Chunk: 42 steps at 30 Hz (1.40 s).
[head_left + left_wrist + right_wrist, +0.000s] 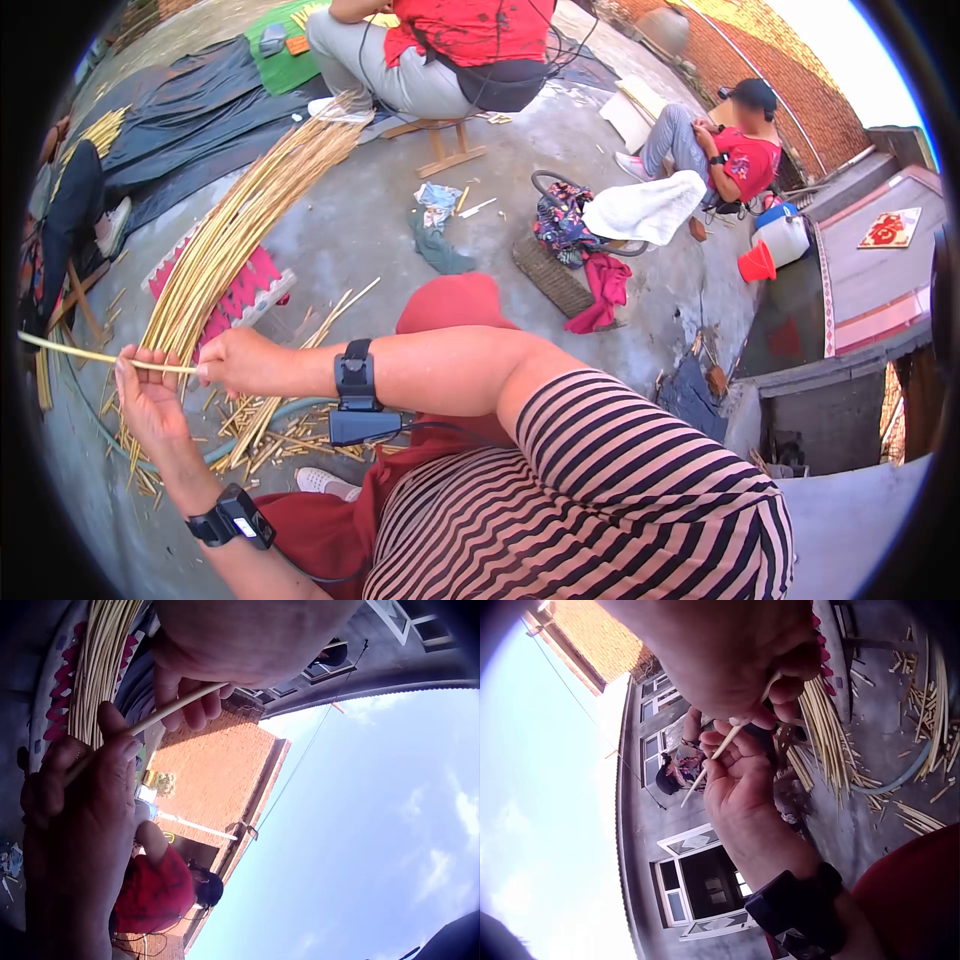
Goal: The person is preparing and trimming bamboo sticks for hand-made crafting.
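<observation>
A thin pale-yellow plant stalk (70,347) runs through both hands, its long free end sticking out past the left hand. My left hand (155,405) pinches it between thumb and fingers, palm turned up, as the left wrist view of the stalk (176,707) shows. Just to the right in the head view, my right hand (240,362) grips the stalk's other end, with that tip hidden inside the fingers. Behind both hands, a long bundle of similar stalks (250,215) lies across a pink-and-white support (262,285).
Cut stalk pieces (290,440) litter the floor beside a hose (100,425). Ahead, a person in red sits on a wooden stool (450,150). To the right are a basket (550,280) with cloths, a red bucket (757,262) and another seated person (745,150). Dark sheeting (180,120) covers ground at left.
</observation>
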Motion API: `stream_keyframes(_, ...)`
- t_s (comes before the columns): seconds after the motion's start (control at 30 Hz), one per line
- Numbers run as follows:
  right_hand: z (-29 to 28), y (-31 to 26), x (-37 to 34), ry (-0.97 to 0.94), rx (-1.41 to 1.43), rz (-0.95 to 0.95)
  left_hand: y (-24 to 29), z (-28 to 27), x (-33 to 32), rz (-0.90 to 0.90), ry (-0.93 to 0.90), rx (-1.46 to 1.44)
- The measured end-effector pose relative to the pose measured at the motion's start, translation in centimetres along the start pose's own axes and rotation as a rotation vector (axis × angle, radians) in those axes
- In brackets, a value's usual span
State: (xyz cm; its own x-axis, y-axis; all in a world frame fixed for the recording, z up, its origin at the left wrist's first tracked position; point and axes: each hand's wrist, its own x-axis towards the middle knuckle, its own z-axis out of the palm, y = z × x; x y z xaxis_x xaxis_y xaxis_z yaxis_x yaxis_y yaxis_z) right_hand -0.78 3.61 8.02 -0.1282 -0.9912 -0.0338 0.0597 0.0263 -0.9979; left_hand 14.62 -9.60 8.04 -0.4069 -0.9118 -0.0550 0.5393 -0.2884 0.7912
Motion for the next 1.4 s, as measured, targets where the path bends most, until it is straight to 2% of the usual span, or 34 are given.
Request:
stream_keyframes(0.1,0.3,-0.4,-0.8,0.127,-0.211,-0.249,0.5,-0.3,0.4,0.023,-0.038,0.008)
stream_keyframes(0.17,0.3,-0.8,-1.3,0.145,-0.278,-0.276,0.7,-0.7,0.9,0.012,-0.096,0.027)
stream_keyframes(0.33,-0.4,-1.9,-2.3,0.191,-0.416,-0.363,0.6,0.9,0.4,0.06,-0.03,0.068)
stream_keyframes(0.47,-0.1,1.9,0.1,0.131,-0.096,-0.296,0.2,2.8,-0.6,0.155,0.002,0.143)
stream_keyframes(0.57,0.0,3.1,1.1,0.048,-0.006,-0.135,0.1,3.0,-0.8,0.167,0.015,0.173)
stream_keyframes(0.63,-0.6,0.0,-0.6,0.011,0.055,-0.024,0.4,2.4,-0.6,0.148,0.008,0.178)
stream_keyframes(0.73,-0.7,-1.2,-1.5,-0.054,0.029,-0.091,0.6,1.2,-0.1,0.116,-0.043,0.146)
stream_keyframes(0.9,-1.3,-1.6,-1.8,0.002,-0.199,-0.235,1.5,4.2,-2.2,0.142,-0.156,0.087)
stream_keyframes(0.97,-1.4,-2.3,-2.2,-0.058,-0.395,-0.176,1.4,5.4,-2.8,0.155,-0.236,0.092)
stream_keyframes(1.0,-1.7,-1.8,-1.9,-0.09,-0.566,-0.22,1.5,5.6,-3.0,0.157,-0.268,0.107)
stream_keyframes(1.03,-2.2,-1.3,-1.8,-0.112,-0.746,-0.265,1.8,5.7,-3.5,0.118,-0.286,0.264)
stream_keyframes(1.07,-3.1,-2.3,-2.4,-0.196,-0.885,-0.183,2.0,5.7,-3.7,0.07,-0.308,0.409)
stream_keyframes(1.17,-4.7,-5.7,-3.7,-0.489,-1.27,0.112,-0.2,3.8,-3.6,-0.045,-0.405,1.256)
stream_keyframes(1.2,-4.9,-6.0,-3.8,-0.595,-1.387,0.222,-1.3,2.7,-3.6,0.018,-0.521,1.432)
stream_keyframes(1.23,-4.8,-5.7,-4.0,-0.648,-1.405,0.237,-2.7,1.3,-3.8,0.08,-0.642,1.605)
stream_keyframes(1.3,-3.9,-5.0,-4.8,-0.762,-1.432,0.269,-5.5,-2.8,-3.9,0.106,-0.755,1.945)
stream_keyframes(1.33,-3.6,-4.4,-5.4,-0.819,-1.393,0.224,-6.5,-4.3,-4.3,0.017,-0.777,2.033)
stream_keyframes(1.4,-3.2,-4.0,-5.9,-0.872,-1.386,0.256,-7.6,-6.3,-4.1,-0.156,-0.81,2.201)
